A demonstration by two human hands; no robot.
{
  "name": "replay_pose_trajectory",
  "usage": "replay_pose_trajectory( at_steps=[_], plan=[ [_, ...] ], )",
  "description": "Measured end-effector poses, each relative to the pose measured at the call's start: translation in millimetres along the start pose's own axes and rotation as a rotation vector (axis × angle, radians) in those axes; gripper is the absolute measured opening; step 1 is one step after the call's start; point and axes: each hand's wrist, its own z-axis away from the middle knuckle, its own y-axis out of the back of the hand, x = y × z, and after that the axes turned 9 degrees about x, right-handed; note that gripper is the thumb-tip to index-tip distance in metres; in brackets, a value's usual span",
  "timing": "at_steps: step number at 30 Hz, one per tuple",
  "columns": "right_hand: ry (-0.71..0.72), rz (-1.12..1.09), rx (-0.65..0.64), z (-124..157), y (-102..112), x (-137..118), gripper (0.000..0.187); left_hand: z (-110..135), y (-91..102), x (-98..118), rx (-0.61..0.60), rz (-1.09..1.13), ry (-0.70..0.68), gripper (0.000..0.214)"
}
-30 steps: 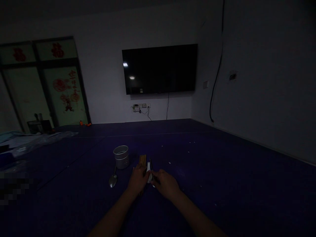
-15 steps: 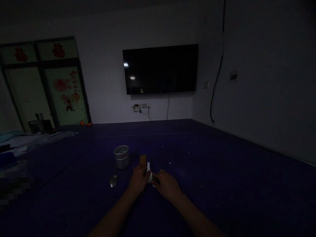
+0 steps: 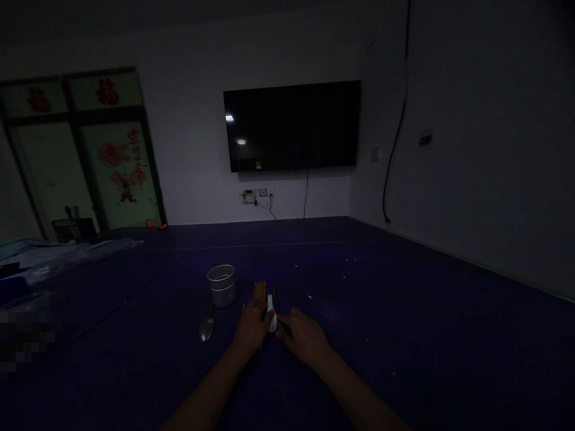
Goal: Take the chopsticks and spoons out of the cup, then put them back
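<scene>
Several chopsticks (image 3: 259, 291) lie beneath the left hand (image 3: 250, 326), thumb at a white spoon (image 3: 270, 304), likely steadying both; right hand (image 3: 308, 336) alongside, whether either pinches unclear.

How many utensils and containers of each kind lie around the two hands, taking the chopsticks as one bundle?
Metal cup: 1
Metal spoon: 1
White spoon: 1
Chopstick bundle: 1 (sticks too dim and covered to count singly)
Dark slim utensil: 1 (exact type unclear)
Total: 5
</scene>
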Motion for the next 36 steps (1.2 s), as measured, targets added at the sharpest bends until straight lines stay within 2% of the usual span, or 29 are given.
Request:
replay_pose_trajectory(
  at_steps=[24,30,36],
  plan=[
    [-0.035,0.015,0.003,1.1,5.1,-2.7,0.026,-1.2,-2.1,-2.6,-0.002,-0.013,-0.027,0.046],
    [0.024,-0.016,-0.074,1.1,9.8,4.8,0.033,-0.1,-0.9,-2.1,-0.013,-0.026,-0.03,0.046],
    [0.027,0.03,-0.056,-0.7,6.4,6.7,0.044,0.6,0.2,0.0,-0.007,-0.03,-0.029,0.045]
  ],
)
